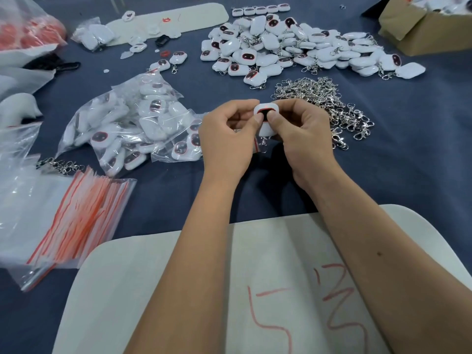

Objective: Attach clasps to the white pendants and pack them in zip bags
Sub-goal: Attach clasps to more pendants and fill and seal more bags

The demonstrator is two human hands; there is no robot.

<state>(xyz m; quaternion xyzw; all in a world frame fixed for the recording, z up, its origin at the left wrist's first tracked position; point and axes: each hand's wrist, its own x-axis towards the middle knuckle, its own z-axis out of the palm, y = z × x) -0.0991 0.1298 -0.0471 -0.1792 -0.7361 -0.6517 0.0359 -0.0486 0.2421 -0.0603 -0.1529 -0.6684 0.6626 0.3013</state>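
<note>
Where it sits: the white pendant (266, 116) is above the tabletop (383, 162), between both hands.
Hands: left hand (227, 139) and right hand (301, 139) each pinch it.
Handling: probably light, hard, glossy; hold its edges.

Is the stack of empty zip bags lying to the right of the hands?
No, the stack of empty zip bags lies left of the hands.
</note>
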